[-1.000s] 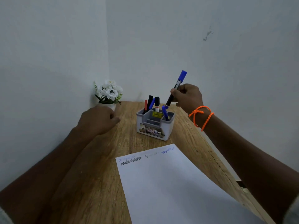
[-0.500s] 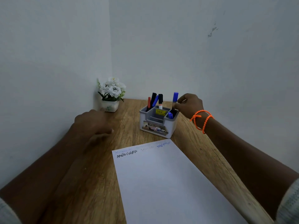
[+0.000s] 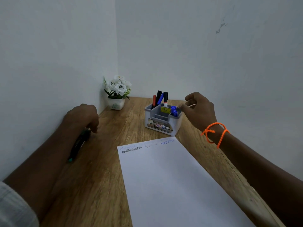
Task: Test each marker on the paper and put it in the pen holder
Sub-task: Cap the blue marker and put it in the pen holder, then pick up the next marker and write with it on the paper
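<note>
A grey pen holder [image 3: 175, 126] stands on the wooden table. Its back left slot holds several markers [image 3: 159, 98]; two blue markers [image 3: 173, 110] sit in its right slot. My right hand [image 3: 199, 110] hovers just right of the holder, fingers apart and empty. A white sheet of paper [image 3: 172, 182] with black, faint and blue scribbles along its top edge lies in front. At the table's left edge, the fingertips of my left hand [image 3: 82, 117] rest on the end of a dark marker [image 3: 78, 145] with a teal tip. Whether they grip it is unclear.
A small white pot of white flowers [image 3: 117, 94] stands in the corner behind the holder. Walls close the table on the left and at the back. The wooden table [image 3: 98, 185] ends along its right edge under my right forearm.
My right hand lowered the blue marker into the holder's right slot, let go and drew back to the right. My left hand moved back onto the dark marker by the left wall.
</note>
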